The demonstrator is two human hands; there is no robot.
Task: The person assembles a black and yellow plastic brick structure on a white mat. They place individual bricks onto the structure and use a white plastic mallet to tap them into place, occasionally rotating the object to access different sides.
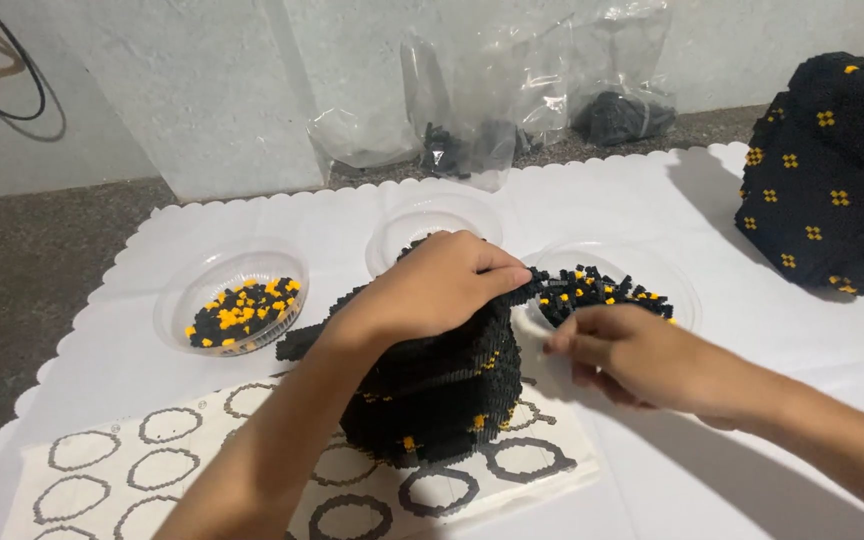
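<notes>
1. Steadying the black block model point(432, 400) from above, the left hand point(432, 285) has its fingers clamped on the top edge, keeping it upright on the printed pattern sheet point(152, 465).
2. The right hand point(632, 355) hovers just right of the model, fingers pinched together near the top layer; whether they hold a brick, I cannot tell.
3. Three clear bowls point(177, 300) of black and yellow pieces sit just beyond, within reach on the white cloth point(652, 190).

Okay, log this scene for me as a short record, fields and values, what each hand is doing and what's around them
left hand: resting on top of the black and yellow brick model, fingers pinching its upper edge
right hand: beside the model, fingertips curled near the right bowl of bricks
left bowl: black and yellow bricks
under model: sheet of printed rings
far right: large black brick build
back: plastic bags
</notes>
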